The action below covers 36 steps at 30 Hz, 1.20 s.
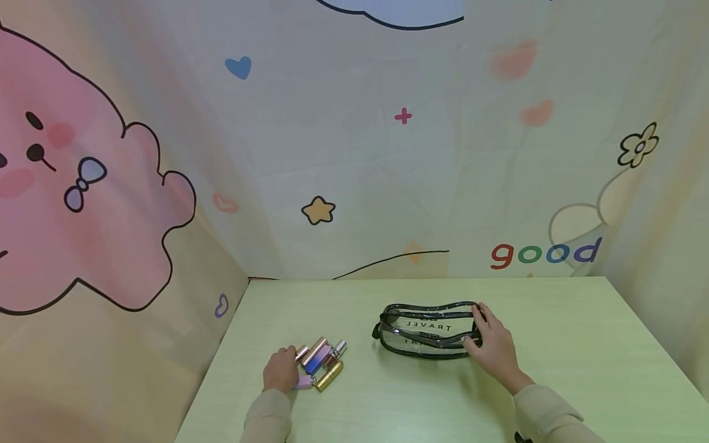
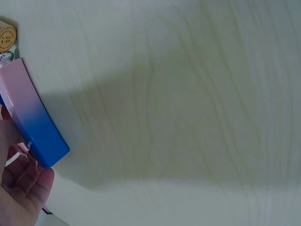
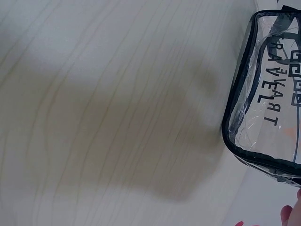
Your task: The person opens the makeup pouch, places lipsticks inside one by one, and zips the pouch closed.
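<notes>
My left hand (image 1: 280, 371) is at the left end of a small cluster of cosmetic tubes, its fingers pinching a shiny rose-gold lipstick tube (image 1: 301, 352), largely hidden by the hand. Beside it lie another rose-gold tube (image 1: 314, 351), a pink-to-blue tube (image 1: 314, 364), a dark tube with a silver cap (image 1: 335, 353) and a gold tube (image 1: 330, 376). A second pink-to-blue tube (image 2: 33, 113) lies close to the fingers in the left wrist view. My right hand (image 1: 494, 351) grips the right end of a clear, black-trimmed travel pouch (image 1: 426, 341), thumb in front.
The pale wood-grain table (image 1: 410, 406) holds the tubes at left and the pouch right of centre. A printed curtain (image 1: 354, 154) hangs along its back and sides. Something small and dark (image 1: 522, 437) shows by the right sleeve.
</notes>
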### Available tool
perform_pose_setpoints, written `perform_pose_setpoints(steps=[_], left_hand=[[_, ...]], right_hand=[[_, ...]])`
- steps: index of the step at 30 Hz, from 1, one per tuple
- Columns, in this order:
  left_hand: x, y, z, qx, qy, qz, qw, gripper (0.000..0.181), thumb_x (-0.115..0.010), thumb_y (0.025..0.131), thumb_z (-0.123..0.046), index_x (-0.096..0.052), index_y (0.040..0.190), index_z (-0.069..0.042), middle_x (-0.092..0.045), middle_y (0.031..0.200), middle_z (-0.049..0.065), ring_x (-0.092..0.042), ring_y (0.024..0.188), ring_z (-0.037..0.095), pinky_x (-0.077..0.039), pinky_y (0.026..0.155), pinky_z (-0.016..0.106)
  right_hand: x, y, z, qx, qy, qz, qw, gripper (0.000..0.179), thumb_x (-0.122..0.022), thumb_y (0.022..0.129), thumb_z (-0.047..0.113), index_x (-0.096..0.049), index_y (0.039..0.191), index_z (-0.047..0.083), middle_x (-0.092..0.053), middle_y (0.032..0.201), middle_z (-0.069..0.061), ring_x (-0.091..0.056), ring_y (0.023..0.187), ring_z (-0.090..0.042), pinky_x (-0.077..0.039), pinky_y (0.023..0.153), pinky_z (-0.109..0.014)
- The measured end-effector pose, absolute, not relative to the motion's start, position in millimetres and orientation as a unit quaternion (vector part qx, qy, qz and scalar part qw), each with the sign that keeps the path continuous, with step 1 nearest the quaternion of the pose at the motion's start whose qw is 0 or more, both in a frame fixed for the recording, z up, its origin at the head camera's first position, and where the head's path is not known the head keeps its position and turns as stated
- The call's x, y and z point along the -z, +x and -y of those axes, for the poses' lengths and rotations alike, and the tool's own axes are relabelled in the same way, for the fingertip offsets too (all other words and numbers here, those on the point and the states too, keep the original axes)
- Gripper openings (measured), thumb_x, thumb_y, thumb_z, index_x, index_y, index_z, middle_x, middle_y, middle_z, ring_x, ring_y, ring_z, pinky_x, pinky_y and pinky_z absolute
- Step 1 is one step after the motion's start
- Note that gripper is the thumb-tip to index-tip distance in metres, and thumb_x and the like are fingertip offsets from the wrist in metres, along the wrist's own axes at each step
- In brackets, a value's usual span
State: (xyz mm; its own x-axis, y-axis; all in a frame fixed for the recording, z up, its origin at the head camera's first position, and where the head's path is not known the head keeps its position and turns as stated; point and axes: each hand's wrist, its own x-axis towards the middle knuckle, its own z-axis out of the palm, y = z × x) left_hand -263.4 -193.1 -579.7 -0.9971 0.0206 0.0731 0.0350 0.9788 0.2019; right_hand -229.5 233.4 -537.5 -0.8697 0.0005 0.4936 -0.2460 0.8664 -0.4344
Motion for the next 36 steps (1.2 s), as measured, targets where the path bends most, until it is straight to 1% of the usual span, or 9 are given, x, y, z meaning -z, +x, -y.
perform_pose_setpoints(steps=[5, 12, 18, 24, 30, 32, 36], left_hand=[[580.0, -264.6, 194.3, 0.096, -0.006, 0.995, 0.028, 0.015, -0.06, 0.074, -0.005, -0.055, 0.089, -0.001, -0.055, 0.082, 0.012, -0.056, 0.075, 0.028, -0.048, 0.062, 0.04], [583.5, -267.2, 198.2, 0.097, -0.008, 0.994, 0.04, 0.016, -0.061, 0.072, -0.006, -0.056, 0.084, 0.002, -0.053, 0.076, 0.013, -0.054, 0.071, 0.028, -0.047, 0.06, 0.04], [581.5, -266.9, 199.4, 0.096, -0.011, 0.994, 0.051, 0.017, -0.064, 0.071, -0.01, -0.055, 0.08, 0.001, -0.051, 0.072, 0.01, -0.051, 0.066, 0.024, -0.045, 0.057, 0.037], [572.4, -267.1, 198.6, 0.093, -0.006, 0.995, 0.047, 0.021, -0.068, 0.07, -0.013, -0.055, 0.08, 0.001, -0.05, 0.071, 0.009, -0.05, 0.064, 0.021, -0.045, 0.056, 0.035], [564.8, -269.6, 197.6, 0.102, -0.01, 0.994, 0.038, 0.019, -0.068, 0.071, -0.013, -0.054, 0.078, -0.001, -0.05, 0.071, 0.008, -0.048, 0.063, 0.019, -0.044, 0.056, 0.034], [563.4, -270.9, 197.0, 0.102, -0.015, 0.994, 0.042, 0.017, -0.066, 0.072, -0.013, -0.054, 0.077, -0.002, -0.05, 0.071, 0.007, -0.048, 0.063, 0.019, -0.044, 0.056, 0.034], [560.4, -273.3, 195.1, 0.105, -0.031, 0.991, 0.074, 0.014, -0.065, 0.072, -0.011, -0.053, 0.073, -0.003, -0.051, 0.069, 0.008, -0.048, 0.061, 0.02, -0.043, 0.053, 0.034]], right_hand=[[536.4, -228.9, -233.1, -0.249, 0.065, 0.935, 0.245, 0.06, -0.054, 0.074, 0.018, -0.041, 0.127, -0.008, -0.037, 0.132, -0.026, -0.042, 0.112, -0.043, -0.036, 0.081, -0.059], [536.9, -228.7, -233.2, -0.248, 0.065, 0.934, 0.248, 0.06, -0.054, 0.074, 0.018, -0.041, 0.127, -0.008, -0.037, 0.132, -0.026, -0.043, 0.111, -0.043, -0.037, 0.08, -0.058], [536.2, -228.4, -232.9, -0.25, 0.064, 0.934, 0.248, 0.06, -0.054, 0.074, 0.018, -0.041, 0.127, -0.007, -0.038, 0.131, -0.025, -0.043, 0.111, -0.043, -0.037, 0.081, -0.059], [536.6, -228.0, -232.8, -0.251, 0.064, 0.931, 0.256, 0.059, -0.054, 0.074, 0.018, -0.042, 0.126, -0.007, -0.039, 0.131, -0.026, -0.044, 0.11, -0.043, -0.036, 0.081, -0.059], [538.6, -228.4, -233.3, -0.253, 0.062, 0.931, 0.257, 0.06, -0.054, 0.074, 0.018, -0.042, 0.127, -0.006, -0.038, 0.132, -0.024, -0.044, 0.11, -0.043, -0.034, 0.081, -0.059], [539.3, -228.8, -233.4, -0.254, 0.062, 0.93, 0.257, 0.06, -0.055, 0.074, 0.018, -0.042, 0.127, -0.006, -0.038, 0.132, -0.024, -0.044, 0.11, -0.042, -0.033, 0.081, -0.059], [539.3, -229.6, -233.2, -0.252, 0.062, 0.93, 0.259, 0.06, -0.055, 0.073, 0.019, -0.042, 0.127, -0.006, -0.039, 0.131, -0.024, -0.045, 0.109, -0.043, -0.033, 0.081, -0.059]])
